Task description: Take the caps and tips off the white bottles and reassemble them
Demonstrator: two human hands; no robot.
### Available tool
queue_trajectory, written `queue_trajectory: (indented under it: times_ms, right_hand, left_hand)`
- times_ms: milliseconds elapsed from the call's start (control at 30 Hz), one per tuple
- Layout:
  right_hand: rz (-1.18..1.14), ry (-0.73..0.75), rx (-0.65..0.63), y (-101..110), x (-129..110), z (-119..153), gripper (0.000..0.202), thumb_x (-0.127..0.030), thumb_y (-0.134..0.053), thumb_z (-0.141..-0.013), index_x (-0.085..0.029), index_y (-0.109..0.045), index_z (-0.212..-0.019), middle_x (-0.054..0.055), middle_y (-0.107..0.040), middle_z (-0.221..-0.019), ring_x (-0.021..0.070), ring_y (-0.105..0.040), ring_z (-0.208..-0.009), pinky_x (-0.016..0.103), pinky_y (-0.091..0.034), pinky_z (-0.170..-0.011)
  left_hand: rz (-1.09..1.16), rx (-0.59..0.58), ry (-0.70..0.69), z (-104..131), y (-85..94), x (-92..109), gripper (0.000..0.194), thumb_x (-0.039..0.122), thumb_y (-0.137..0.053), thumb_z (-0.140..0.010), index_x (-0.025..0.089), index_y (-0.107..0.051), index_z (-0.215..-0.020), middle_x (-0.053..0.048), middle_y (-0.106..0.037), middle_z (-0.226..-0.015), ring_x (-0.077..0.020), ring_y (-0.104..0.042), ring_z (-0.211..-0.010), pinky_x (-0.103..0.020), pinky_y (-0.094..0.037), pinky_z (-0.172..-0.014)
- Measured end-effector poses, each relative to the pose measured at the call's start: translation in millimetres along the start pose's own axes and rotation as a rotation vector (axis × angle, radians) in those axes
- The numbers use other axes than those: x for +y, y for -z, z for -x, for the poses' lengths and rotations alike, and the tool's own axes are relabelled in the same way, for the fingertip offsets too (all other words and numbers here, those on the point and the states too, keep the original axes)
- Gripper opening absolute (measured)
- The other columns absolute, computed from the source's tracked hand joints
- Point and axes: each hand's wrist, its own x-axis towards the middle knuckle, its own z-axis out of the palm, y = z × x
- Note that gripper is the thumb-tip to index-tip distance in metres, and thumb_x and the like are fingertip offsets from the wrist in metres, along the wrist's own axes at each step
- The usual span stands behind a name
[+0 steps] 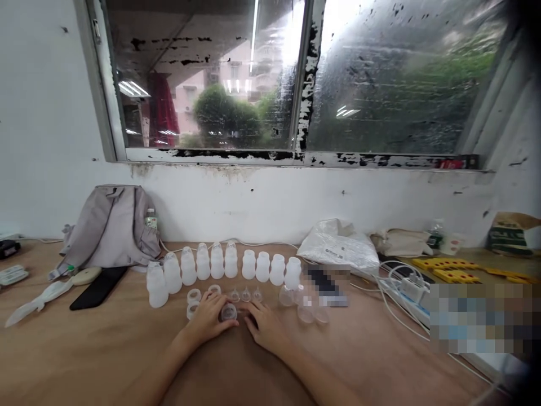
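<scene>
My left hand (209, 317) is closed around a clear bottle collar ring (229, 312), held low over the table. Close beside it, my right hand (267, 327) has its fingers and thumb curled together, and a small clear piece seems to be at their tips. Just beyond the hands stand several clear bottle nipples (245, 295). More collar rings (194, 295) lie by my left hand, partly hidden by it. An arc of frosted baby bottles (217, 265) stands behind; those on the left have clear tops, while those on the right (262, 268) do not. Clear domed caps (305, 313) sit to the right.
A grey backpack (112, 228) leans on the wall at left, near a black pouch (98, 288). A silvery plastic bag (340, 248), white cables (391, 304), a power strip (408, 296) and yellow parts (448, 268) lie at right. A phone-like dark object (323, 282) is blurred.
</scene>
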Motion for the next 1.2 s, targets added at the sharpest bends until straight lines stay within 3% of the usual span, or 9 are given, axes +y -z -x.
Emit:
queue_trajectory:
  times_ms: [300, 433, 567, 733, 833, 933, 1033, 1100, 1200]
  right_hand:
    - [0.011, 0.011, 0.015, 0.7, 0.5, 0.0, 0.027, -0.016, -0.039, -0.081, -0.022, -0.055, -0.103, 0.006, -0.057, -0.100, 0.0182, -0.054, -0.089, 0.031, -0.040, -0.079]
    - [0.026, 0.019, 0.016, 0.5, -0.1, -0.4, 0.027, -0.015, -0.039, -0.081, -0.021, -0.055, -0.101, 0.006, -0.057, -0.098, 0.0181, -0.053, -0.089, 0.031, -0.041, -0.079]
    - [0.023, 0.003, 0.018, 0.5, 0.5, -0.3, 0.026, -0.016, -0.040, -0.080, -0.021, -0.055, -0.101, 0.006, -0.056, -0.097, 0.0186, -0.054, -0.088, 0.031, -0.041, -0.078]
    - [-0.116, 0.029, 0.085, 7.6, -8.4, 1.1, 0.033, -0.017, -0.042, -0.080, -0.023, -0.050, -0.111, 0.006, -0.055, -0.102, 0.0169, -0.053, -0.088, 0.031, -0.042, -0.079]
    - [-0.242, 0.046, 0.137, 9.8, -17.8, 0.8, 0.029, -0.020, -0.044, -0.079, -0.022, -0.051, -0.108, 0.005, -0.057, -0.099, 0.0150, -0.054, -0.083, 0.028, -0.043, -0.076]
    - [-0.306, -0.057, 0.198, 7.7, -22.7, -1.5, 0.016, -0.019, -0.047, -0.076, -0.019, -0.058, -0.087, 0.003, -0.061, -0.081, 0.0145, -0.055, -0.071, 0.026, -0.043, -0.067]
    - [-0.352, -0.198, 0.238, 5.3, -21.2, -4.6, 0.010, -0.018, -0.048, -0.072, -0.017, -0.058, -0.077, 0.002, -0.060, -0.069, 0.0138, -0.053, -0.061, 0.025, -0.040, -0.059]
    - [-0.395, -0.247, 0.241, 4.7, -18.5, -6.2, 0.010, -0.019, -0.048, -0.072, -0.017, -0.057, -0.075, 0.001, -0.059, -0.066, 0.0134, -0.051, -0.058, 0.024, -0.039, -0.057]
    - [-0.421, -0.282, 0.236, 3.9, -14.8, -7.8, 0.006, -0.019, -0.048, -0.070, -0.017, -0.054, -0.068, 0.000, -0.056, -0.061, 0.0129, -0.049, -0.056, 0.024, -0.037, -0.054]
  left_hand:
    - [0.035, -0.036, 0.004, 1.8, 6.9, 5.4, 0.059, 0.058, -0.055, -0.068, 0.020, -0.046, -0.112, -0.007, -0.058, -0.104, -0.0233, -0.049, -0.096, -0.036, -0.034, -0.084]
    - [0.090, -0.003, 0.072, 2.6, 8.5, 6.2, 0.036, 0.044, -0.043, -0.081, 0.021, -0.050, -0.108, -0.007, -0.057, -0.098, -0.0211, -0.050, -0.090, -0.034, -0.037, -0.079]
    - [0.161, 0.025, 0.092, -0.4, 5.1, 5.8, 0.023, 0.033, -0.038, -0.085, 0.019, -0.057, -0.084, -0.006, -0.059, -0.084, -0.0201, -0.050, -0.084, -0.033, -0.038, -0.076]
    - [0.461, 0.129, 0.285, -5.9, 1.0, 12.7, 0.025, 0.035, -0.036, -0.086, 0.018, -0.054, -0.084, -0.004, -0.060, -0.079, -0.0165, -0.053, -0.072, -0.028, -0.040, -0.066]
    - [0.693, 0.117, 0.356, -6.8, -5.5, 21.4, 0.027, 0.040, -0.039, -0.084, 0.017, -0.053, -0.082, -0.003, -0.060, -0.074, -0.0147, -0.054, -0.067, -0.025, -0.041, -0.062]
    - [0.883, 0.075, 0.432, -5.4, -15.3, 30.3, 0.031, 0.045, -0.041, -0.081, 0.016, -0.052, -0.081, -0.002, -0.059, -0.071, -0.0137, -0.053, -0.062, -0.023, -0.040, -0.054]
    - [0.934, 0.142, 0.538, -3.5, -19.1, 38.1, 0.034, 0.047, -0.035, -0.082, 0.018, -0.049, -0.091, -0.002, -0.060, -0.079, -0.0132, -0.053, -0.063, -0.023, -0.041, -0.053]
    - [0.897, 0.151, 0.521, -2.9, -15.7, 42.9, 0.033, 0.045, -0.032, -0.084, 0.019, -0.050, -0.092, -0.002, -0.060, -0.083, -0.0134, -0.054, -0.068, -0.024, -0.043, -0.060]
    - [0.842, 0.060, 0.417, -2.6, -6.5, 50.1, 0.026, 0.038, -0.035, -0.084, 0.020, -0.052, -0.088, -0.001, -0.060, -0.082, -0.0141, -0.055, -0.075, -0.025, -0.043, -0.068]
